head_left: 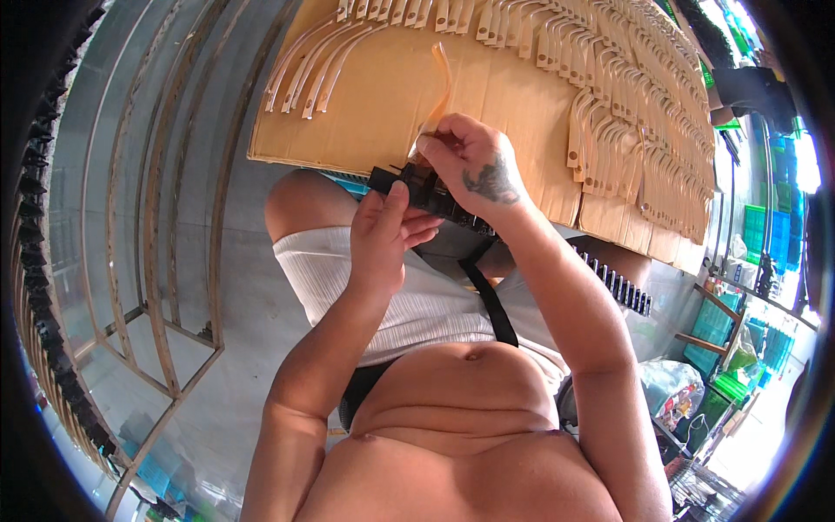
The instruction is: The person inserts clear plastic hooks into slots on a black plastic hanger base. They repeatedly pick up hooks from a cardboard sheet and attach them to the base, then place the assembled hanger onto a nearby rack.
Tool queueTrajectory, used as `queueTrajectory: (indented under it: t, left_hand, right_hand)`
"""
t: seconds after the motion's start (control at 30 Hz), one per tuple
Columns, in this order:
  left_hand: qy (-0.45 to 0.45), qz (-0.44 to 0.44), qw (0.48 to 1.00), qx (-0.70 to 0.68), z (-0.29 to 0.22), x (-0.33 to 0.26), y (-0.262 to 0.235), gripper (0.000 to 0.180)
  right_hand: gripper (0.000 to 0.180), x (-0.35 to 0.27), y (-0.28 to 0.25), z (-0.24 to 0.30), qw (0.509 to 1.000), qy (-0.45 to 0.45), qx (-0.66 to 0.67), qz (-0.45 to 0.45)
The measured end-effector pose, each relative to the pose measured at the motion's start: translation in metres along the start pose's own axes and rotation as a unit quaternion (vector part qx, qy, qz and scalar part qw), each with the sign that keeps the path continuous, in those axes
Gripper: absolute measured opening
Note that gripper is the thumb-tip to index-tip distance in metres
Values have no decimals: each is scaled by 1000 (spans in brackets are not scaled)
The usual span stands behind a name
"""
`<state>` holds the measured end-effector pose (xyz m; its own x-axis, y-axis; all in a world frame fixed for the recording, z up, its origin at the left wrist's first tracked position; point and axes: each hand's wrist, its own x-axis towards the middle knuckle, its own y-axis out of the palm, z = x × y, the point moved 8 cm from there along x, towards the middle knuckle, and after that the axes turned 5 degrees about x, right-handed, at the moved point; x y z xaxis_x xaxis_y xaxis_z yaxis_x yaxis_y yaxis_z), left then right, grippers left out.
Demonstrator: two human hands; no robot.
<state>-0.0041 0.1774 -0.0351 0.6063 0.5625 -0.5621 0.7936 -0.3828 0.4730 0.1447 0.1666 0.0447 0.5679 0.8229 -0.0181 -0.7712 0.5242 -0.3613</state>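
Observation:
My right hand pinches a curved, translucent amber eyeglass temple by its lower end. The temple's hooked tip points away from me, above the cardboard. Just below, my left hand is closed on a long black clip rack, its thumb on top and its fingers beneath. The temple's lower end meets the rack or lies right against it; my right fingers hide which. The rack runs under my right wrist toward the right.
A cardboard-covered table stands in front of me. Rows of pale eyeglass temples cover its right side, and a few clear ones lie at left. Another black toothed rack sits by my right knee. Metal frames stand at left.

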Motion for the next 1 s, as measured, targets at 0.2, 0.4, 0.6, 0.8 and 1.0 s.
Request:
queueTrajectory:
  t: [0.2,0.4,0.6,0.8,1.0]
  left_hand:
    - [-2,1,1000,-10,1,1,0,26]
    - [2,8,1000,-3,2,2,-1,28]
    - [2,-2,1000,-11,-2,-1,2,27]
    - [4,7,1000,-10,4,3,-2,27]
    - [6,2,1000,-7,4,3,-2,29]
  right_hand:
    - [18,-3,0,2,1000,18,5,4]
    - [18,-1,2,7,1000,-15,-13,16]
    - [17,0,3,2,999,-1,17,27]
    - [18,-1,3,3,999,-35,-30,9]
    - [17,-3,5,0,1000,-14,-14,16]
